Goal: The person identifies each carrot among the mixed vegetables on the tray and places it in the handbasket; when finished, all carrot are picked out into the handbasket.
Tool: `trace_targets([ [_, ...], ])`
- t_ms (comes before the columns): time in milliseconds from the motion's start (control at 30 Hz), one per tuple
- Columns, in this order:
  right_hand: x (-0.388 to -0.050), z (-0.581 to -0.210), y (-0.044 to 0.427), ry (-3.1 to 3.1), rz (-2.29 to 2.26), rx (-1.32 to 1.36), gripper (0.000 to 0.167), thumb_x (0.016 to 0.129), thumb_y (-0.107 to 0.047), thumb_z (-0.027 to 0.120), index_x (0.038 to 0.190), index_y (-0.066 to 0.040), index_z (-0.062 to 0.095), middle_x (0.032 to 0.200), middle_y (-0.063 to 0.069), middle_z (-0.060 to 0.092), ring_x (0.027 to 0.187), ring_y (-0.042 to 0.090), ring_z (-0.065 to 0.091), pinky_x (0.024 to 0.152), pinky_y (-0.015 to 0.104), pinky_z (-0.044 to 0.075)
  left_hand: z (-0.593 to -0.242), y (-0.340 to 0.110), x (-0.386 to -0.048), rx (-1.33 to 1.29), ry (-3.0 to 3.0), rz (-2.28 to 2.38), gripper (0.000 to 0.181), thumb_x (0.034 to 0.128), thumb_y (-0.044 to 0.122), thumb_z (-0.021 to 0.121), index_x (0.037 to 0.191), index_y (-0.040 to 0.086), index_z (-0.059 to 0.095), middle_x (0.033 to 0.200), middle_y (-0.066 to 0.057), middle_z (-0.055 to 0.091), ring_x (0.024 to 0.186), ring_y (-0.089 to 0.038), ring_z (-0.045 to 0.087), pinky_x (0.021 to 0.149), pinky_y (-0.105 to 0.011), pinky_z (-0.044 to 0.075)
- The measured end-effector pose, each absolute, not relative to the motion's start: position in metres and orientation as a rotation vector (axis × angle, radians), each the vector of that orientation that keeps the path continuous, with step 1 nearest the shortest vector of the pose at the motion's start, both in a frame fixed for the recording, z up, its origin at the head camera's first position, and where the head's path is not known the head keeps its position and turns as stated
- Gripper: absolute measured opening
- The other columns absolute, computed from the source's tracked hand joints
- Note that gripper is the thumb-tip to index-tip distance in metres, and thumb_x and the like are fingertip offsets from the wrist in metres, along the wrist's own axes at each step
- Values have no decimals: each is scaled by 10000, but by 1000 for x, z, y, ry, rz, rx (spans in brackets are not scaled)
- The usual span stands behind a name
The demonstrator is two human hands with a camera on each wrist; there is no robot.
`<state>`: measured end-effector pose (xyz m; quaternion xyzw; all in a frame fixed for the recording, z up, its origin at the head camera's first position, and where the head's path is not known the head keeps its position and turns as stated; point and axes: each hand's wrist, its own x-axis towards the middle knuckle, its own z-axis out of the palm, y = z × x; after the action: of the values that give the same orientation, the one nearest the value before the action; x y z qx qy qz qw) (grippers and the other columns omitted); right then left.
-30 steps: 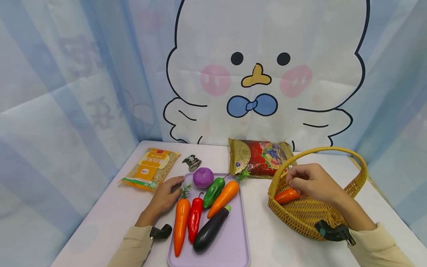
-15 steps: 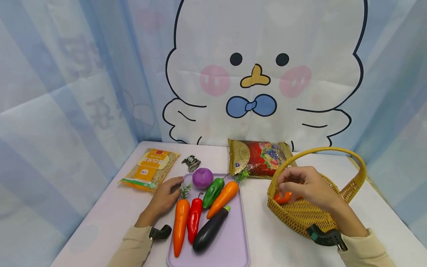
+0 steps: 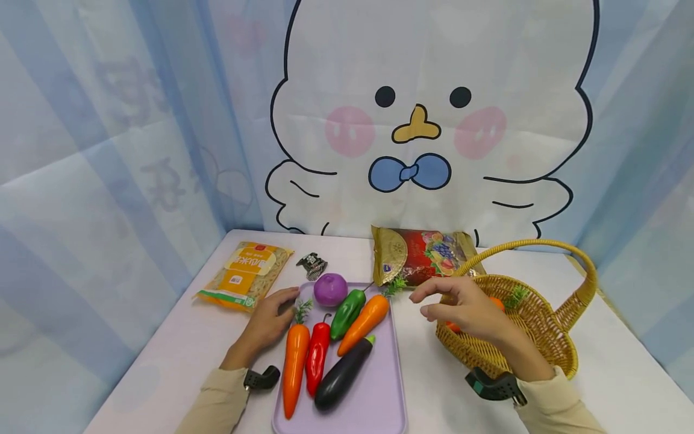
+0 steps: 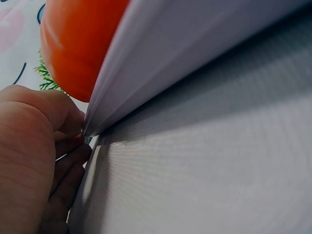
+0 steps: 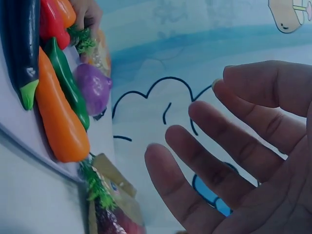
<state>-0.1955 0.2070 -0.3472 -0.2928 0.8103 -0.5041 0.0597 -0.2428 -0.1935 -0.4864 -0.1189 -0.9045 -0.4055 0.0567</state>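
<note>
The right-hand orange carrot (image 3: 360,327) lay on the lilac tray (image 3: 382,386), just beside the green pepper (image 3: 347,314), so I judged a pinch from above at its thick end best. My right fingers (image 5: 168,170), spread and holding nothing, hung between tray and wicker basket (image 3: 542,328); my left fingers (image 3: 281,296), loosely bent, touched the tray's left rim.

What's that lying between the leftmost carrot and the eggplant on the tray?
A red pepper lies between the leftmost carrot and the eggplant; the head view shows it.
</note>
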Motion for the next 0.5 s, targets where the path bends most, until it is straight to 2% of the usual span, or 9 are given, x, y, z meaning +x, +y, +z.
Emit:
trace_targets([
  [167, -201, -356, 193, 2423, -1579, -893, 189, 893, -29, 703, 1073, -85, 723, 1171, 133, 687, 1057, 203, 652, 835, 339, 622, -486, -193, -242, -361, -2745, -1224, 414, 967, 87, 607, 1375, 17, 611, 1469, -133, 562, 1398, -331, 482, 1200, -517, 335],
  [400, -211, -368, 172, 2410, -1564, -866, 276, 854, -12, 743, 1125, -61, 721, 1158, 104, 697, 1109, 276, 613, 849, 340, 615, -485, -193, -242, -373, -2733, -1244, 416, 961, 89, 612, 1370, 14, 613, 1465, -137, 565, 1394, -332, 487, 1200, -510, 338],
  [500, -215, -374, 165, 2456, -1514, -854, 322, 853, -22, 750, 1172, -48, 711, 1182, 130, 695, 1139, 312, 599, 857, 321, 602, -484, -193, -242, -374, -2738, -1247, 416, 963, 94, 612, 1372, 17, 612, 1468, -135, 563, 1396, -329, 486, 1200, -506, 338],
])
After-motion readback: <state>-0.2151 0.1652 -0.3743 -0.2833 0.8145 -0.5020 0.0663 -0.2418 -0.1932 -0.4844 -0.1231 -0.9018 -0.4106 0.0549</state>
